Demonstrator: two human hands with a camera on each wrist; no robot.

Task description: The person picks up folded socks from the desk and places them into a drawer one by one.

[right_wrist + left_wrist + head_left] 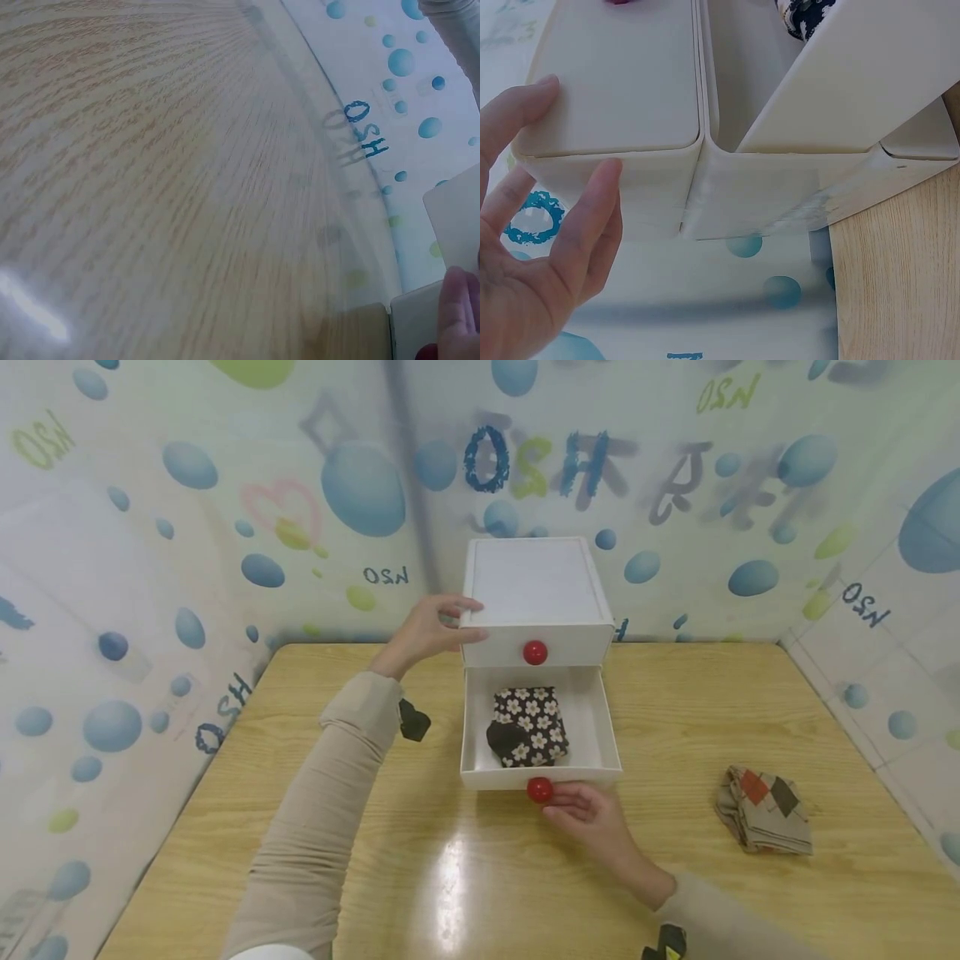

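Observation:
A white two-drawer box (536,581) stands at the back of the table, its upper drawer closed and its lower drawer (588,718) pulled out. My left hand (431,628) holds the box's upper left front corner, thumb and fingers to either side of the edge. At the lower drawer's front, my right hand (596,822) pinches the red round knob (539,790) between thumb and fingers. Inside that drawer lies a folded black cloth bundle with white flowers (536,718) and a plain black patch. In the right wrist view only some fingers (455,315) show at the edge.
Folded tan argyle socks (768,810) lie on the wooden table (397,877) to the right. Another red knob (535,652) sits on the upper drawer. A wall covering with blue dots (363,489) closes off the back and sides.

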